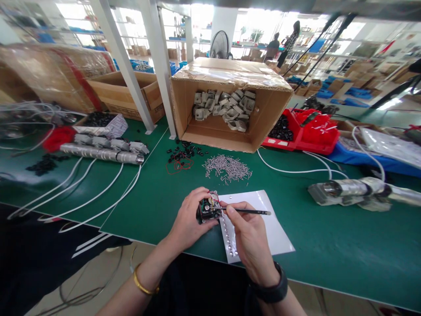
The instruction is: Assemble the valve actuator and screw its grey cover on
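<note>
My left hand [190, 213] is closed round a small open housing [209, 214] with a black inside, a round silvery part and red, green and yellow wires. In my right hand [247, 228] is a pair of slim black tweezers [251, 211], pointing left, with the tip over the inside of the housing. Under the right hand lies a white sheet [274, 235] bearing a row of small shiny round pieces [226, 235]. Behind the housing, a pile of small metal screws [226, 167] is spread on the green bench, beside scattered black parts [186, 151] and a thin red wire loop [179, 166].
A cardboard box [230, 139] on its side holds many grey housings [226, 107]. To its right stands a red bin [302, 142] of black and red parts. Taped bundles with white cables lie left [101, 152] and right [355, 188]. White posts [161, 66] rise at the back.
</note>
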`<state>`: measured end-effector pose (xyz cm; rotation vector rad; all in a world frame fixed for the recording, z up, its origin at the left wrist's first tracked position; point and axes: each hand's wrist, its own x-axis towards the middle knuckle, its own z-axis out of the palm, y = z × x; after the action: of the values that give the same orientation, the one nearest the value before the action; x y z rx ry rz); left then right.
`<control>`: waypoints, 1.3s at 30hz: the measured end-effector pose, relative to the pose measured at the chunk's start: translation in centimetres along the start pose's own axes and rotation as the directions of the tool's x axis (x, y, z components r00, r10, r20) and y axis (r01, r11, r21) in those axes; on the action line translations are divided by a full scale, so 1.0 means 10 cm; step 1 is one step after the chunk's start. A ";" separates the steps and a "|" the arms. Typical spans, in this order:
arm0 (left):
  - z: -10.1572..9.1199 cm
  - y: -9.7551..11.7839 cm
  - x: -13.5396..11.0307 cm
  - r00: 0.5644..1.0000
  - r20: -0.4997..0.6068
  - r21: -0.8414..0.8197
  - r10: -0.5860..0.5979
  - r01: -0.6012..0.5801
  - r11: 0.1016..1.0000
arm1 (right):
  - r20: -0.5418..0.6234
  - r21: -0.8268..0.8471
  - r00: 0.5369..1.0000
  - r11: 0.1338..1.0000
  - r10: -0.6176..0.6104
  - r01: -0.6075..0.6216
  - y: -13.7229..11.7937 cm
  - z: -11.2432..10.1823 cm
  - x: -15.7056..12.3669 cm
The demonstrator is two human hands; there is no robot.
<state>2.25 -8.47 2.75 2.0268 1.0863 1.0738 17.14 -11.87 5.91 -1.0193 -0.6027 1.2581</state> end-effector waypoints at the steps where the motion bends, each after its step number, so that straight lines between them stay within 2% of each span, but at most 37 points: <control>1: 0.01 -0.02 -0.02 0.999 -0.027 -0.011 0.024 -0.024 1.000 | -0.001 0.000 1.000 1.000 -0.002 0.002 0.01 0.00 0.01; 3: 0.04 -0.07 -0.05 0.993 -0.081 -0.005 0.089 -0.090 0.996 | 0.001 -0.002 1.000 1.000 -0.008 0.008 0.04 -0.01 0.02; 6: 0.06 -0.14 -0.09 0.982 -0.075 0.098 0.173 -0.165 0.981 | 0.018 -0.042 1.000 0.999 -0.023 0.023 0.08 -0.03 0.01; 8: 0.06 -0.16 -0.10 0.973 -0.059 0.149 0.221 -0.211 0.966 | 0.042 -0.174 0.990 0.975 -0.133 0.138 0.07 -0.03 -0.05; 9: 0.05 -0.17 -0.11 0.967 -0.058 0.159 0.247 -0.235 0.959 | 0.091 -0.270 0.966 0.928 -0.241 0.257 0.04 -0.03 -0.10; 10: 0.05 -0.18 -0.11 0.961 -0.061 0.161 0.270 -0.257 0.953 | 0.173 -0.360 0.917 0.844 -0.359 0.399 0.00 -0.04 -0.15; 12: 0.04 -0.19 -0.11 0.954 -0.067 0.149 0.293 -0.280 0.948 | 0.325 -0.477 0.777 0.616 -0.539 0.626 -0.11 -0.05 -0.24; 13: 0.04 -0.19 -0.11 0.955 -0.069 0.139 0.288 -0.276 0.951 | 0.369 -0.514 0.722 0.518 -0.586 0.684 -0.17 -0.06 -0.26; 14: 0.05 -0.19 -0.11 0.959 -0.073 0.120 0.273 -0.263 0.957 | 0.408 -0.550 0.694 0.447 -0.594 0.706 -0.21 -0.07 -0.26; 16: 0.07 -0.18 -0.11 0.969 -0.113 0.049 0.218 -0.214 0.976 | 0.496 -0.624 0.685 0.330 -0.534 0.709 -0.23 -0.09 -0.21; 19: 0.08 -0.14 -0.10 0.986 -0.165 -0.145 0.024 -0.049 0.988 | 0.687 -0.640 0.657 0.170 -0.309 0.749 -0.08 -0.08 -0.06; 20: 0.08 -0.11 -0.08 0.988 -0.147 -0.200 -0.048 0.017 0.980 | 0.708 -0.644 0.653 0.134 -0.270 0.753 -0.01 -0.07 -0.02; 22: 0.06 -0.07 -0.05 0.985 -0.076 -0.239 -0.152 0.130 0.962 | 0.702 -0.663 0.660 0.093 -0.266 0.743 0.12 -0.05 0.01; 25: 0.01 -0.03 -0.01 0.981 -0.028 -0.215 -0.192 0.182 0.960 | 0.635 -0.704 0.695 0.119 -0.337 0.700 0.22 -0.01 -0.03; 29: -0.01 -0.04 0.01 0.987 -0.024 -0.220 -0.157 0.148 0.964 | 0.507 -0.755 0.767 0.226 -0.393 0.615 0.25 0.02 -0.12; 32: -0.01 -0.05 0.01 0.990 -0.015 -0.214 -0.140 0.133 0.968 | 0.277 -0.787 0.846 0.397 -0.456 0.472 0.28 0.03 -0.11; 34: 0.00 -0.06 -0.01 0.991 -0.008 -0.195 -0.133 0.129 0.972 | 0.188 -0.751 0.903 0.536 -0.388 0.386 0.30 0.03 -0.09; 36: 0.00 -0.07 -0.04 0.992 -0.003 -0.142 -0.125 0.124 0.982 | 0.230 -0.716 0.934 0.602 -0.275 0.354 0.28 0.03 -0.05; 39: -0.01 -0.08 -0.06 0.995 0.018 -0.038 -0.096 0.097 0.995 | 0.368 -0.695 0.911 0.595 -0.186 0.403 0.12 -0.01 0.04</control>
<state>1.67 -8.53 1.94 1.9296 1.1344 1.0198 16.73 -11.54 4.75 -1.3683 -1.5480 0.8136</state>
